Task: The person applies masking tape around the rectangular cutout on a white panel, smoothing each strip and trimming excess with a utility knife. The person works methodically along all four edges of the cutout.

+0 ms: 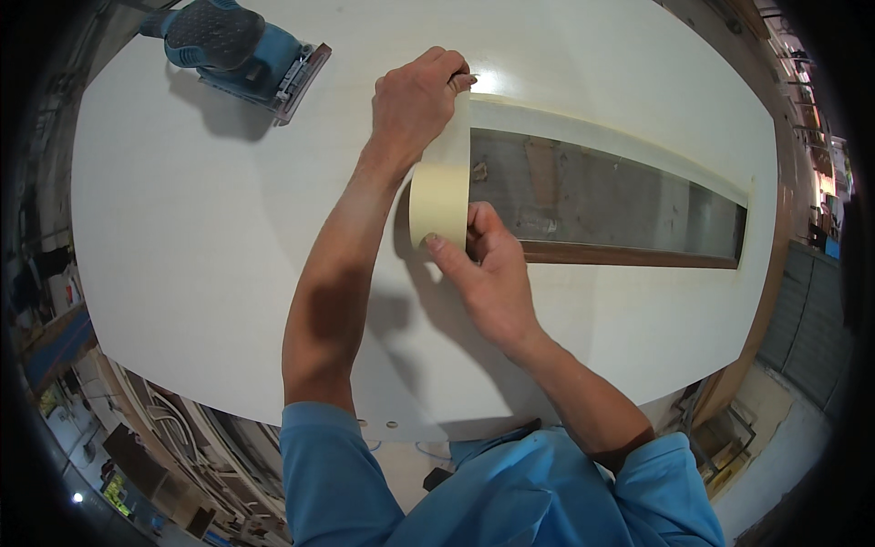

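Observation:
A roll of pale yellow masking tape (439,205) is in my right hand (497,278), thumb on its near side and fingers curled behind it. From the roll a strip of tape (452,137) runs away from me to my left hand (415,105), whose fingers pinch around its far end. The strip lies along the left end of a glass window (611,187) set in a large white panel (228,301). Another pale strip (629,150) borders the window's far edge. Brown wood (629,255) shows along its near edge.
A blue and black sheet sander (232,55) rests on the panel at the far left. Small round holes (392,424) pierce the panel's near edge. Stacked curved strips (173,428) stand below left, and grey boards (802,310) lean beyond the right edge.

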A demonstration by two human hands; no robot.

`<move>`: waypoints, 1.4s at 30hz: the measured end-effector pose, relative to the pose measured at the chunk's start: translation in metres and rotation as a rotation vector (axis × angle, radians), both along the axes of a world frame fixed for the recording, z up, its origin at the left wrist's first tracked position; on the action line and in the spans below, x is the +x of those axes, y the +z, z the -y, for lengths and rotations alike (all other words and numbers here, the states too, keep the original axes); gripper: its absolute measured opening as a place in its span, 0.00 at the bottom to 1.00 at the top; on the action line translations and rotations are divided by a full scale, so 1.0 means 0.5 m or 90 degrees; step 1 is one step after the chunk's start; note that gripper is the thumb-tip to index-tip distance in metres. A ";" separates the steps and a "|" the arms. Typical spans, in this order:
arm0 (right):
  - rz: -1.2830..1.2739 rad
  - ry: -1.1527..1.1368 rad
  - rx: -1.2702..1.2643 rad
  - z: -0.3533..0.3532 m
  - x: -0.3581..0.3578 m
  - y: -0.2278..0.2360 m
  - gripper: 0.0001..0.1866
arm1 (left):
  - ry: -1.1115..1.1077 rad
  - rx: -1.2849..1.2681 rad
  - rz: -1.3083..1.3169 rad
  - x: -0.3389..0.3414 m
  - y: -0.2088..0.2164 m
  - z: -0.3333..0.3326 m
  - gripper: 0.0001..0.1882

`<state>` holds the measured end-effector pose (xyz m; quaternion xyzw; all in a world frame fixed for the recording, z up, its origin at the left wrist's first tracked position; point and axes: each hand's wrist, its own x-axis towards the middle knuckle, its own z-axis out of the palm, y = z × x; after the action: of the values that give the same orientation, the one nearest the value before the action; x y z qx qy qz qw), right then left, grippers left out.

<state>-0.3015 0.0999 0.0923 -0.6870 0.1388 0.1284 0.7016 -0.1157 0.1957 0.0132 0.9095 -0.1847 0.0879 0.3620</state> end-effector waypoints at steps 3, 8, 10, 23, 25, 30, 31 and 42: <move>0.071 0.051 -0.172 -0.002 -0.010 -0.010 0.17 | -0.007 0.003 0.030 0.003 -0.006 -0.001 0.05; -0.031 -0.018 -0.069 0.014 0.008 0.006 0.16 | -0.030 0.018 0.059 0.007 -0.013 -0.002 0.05; -0.066 -0.034 -0.023 0.015 0.024 0.012 0.16 | -0.042 0.042 0.081 0.008 -0.013 -0.003 0.05; -0.268 -0.027 0.056 0.001 -0.067 0.035 0.18 | -0.149 0.133 0.175 0.018 -0.007 -0.020 0.06; -0.293 -0.016 0.100 0.009 -0.073 0.029 0.18 | -0.163 0.159 0.157 0.019 -0.003 -0.021 0.05; -0.071 0.162 -0.264 0.005 -0.114 0.014 0.21 | -0.180 0.151 0.179 0.016 0.002 -0.021 0.08; 0.040 0.164 -0.314 0.000 -0.126 0.015 0.20 | -0.179 0.147 0.185 0.014 0.003 -0.022 0.08; -0.431 0.032 0.154 0.013 -0.133 0.040 0.20 | -0.167 0.182 0.147 0.014 0.001 -0.018 0.10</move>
<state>-0.3679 0.0933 0.1121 -0.5206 0.3301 0.3815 0.6888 -0.1088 0.2046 0.0139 0.9038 -0.3519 0.1164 0.2139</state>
